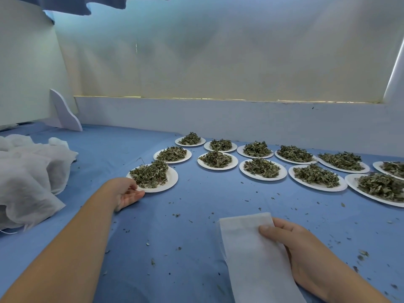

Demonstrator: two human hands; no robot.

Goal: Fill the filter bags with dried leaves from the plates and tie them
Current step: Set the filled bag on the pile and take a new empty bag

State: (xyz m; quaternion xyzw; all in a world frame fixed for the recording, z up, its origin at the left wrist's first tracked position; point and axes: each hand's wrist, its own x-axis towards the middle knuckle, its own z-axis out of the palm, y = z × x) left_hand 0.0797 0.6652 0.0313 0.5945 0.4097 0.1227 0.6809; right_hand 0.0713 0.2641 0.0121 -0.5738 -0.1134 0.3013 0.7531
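Observation:
A flat white filter bag (251, 254) lies lengthwise at the front of the blue table, and my right hand (299, 252) holds it, thumb on top and fingers under its right edge. My left hand (126, 193) reaches forward and grips the near-left rim of the nearest white paper plate (170, 180), thumb on the rim and fingers beneath it. That plate carries a heap of dried leaves (150, 174). Several more plates of dried leaves (262, 168) stand in rows toward the right.
A pile of white filter bags (28, 176) sits at the left edge of the table. Loose leaf crumbs are scattered over the blue cloth (175, 237). A low white wall (218, 114) closes the far side, with a white foam bracket (65, 114) at back left.

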